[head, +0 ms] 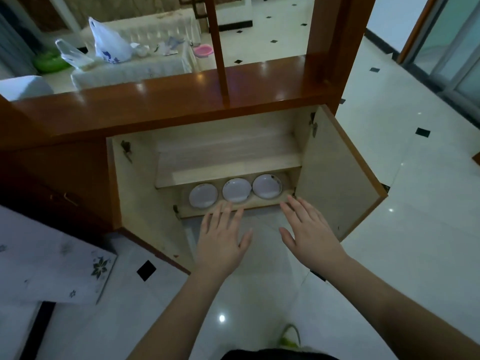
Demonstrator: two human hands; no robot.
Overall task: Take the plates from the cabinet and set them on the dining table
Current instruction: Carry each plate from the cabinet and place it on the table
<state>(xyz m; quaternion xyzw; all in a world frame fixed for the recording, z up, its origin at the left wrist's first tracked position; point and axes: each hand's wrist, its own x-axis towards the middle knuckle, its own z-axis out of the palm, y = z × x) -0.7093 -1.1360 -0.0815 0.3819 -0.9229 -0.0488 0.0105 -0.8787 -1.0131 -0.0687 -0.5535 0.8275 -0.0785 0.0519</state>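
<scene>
Cabinet (207, 152) doors stand open. Three plates (203, 195) sit side by side on the bottom shelf (265, 203), under the upper shelf. Left hand (220, 242) and right hand (311, 229) hover before the shelf edge, fingers straight and apart, holding nothing.

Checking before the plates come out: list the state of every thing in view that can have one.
left cabinet door: swung open
right cabinet door: swung open
upper shelf: bare
three plates: face up, side by side on the bottom shelf, untouched
left hand: open, holding nothing
right hand: open, holding nothing
</scene>
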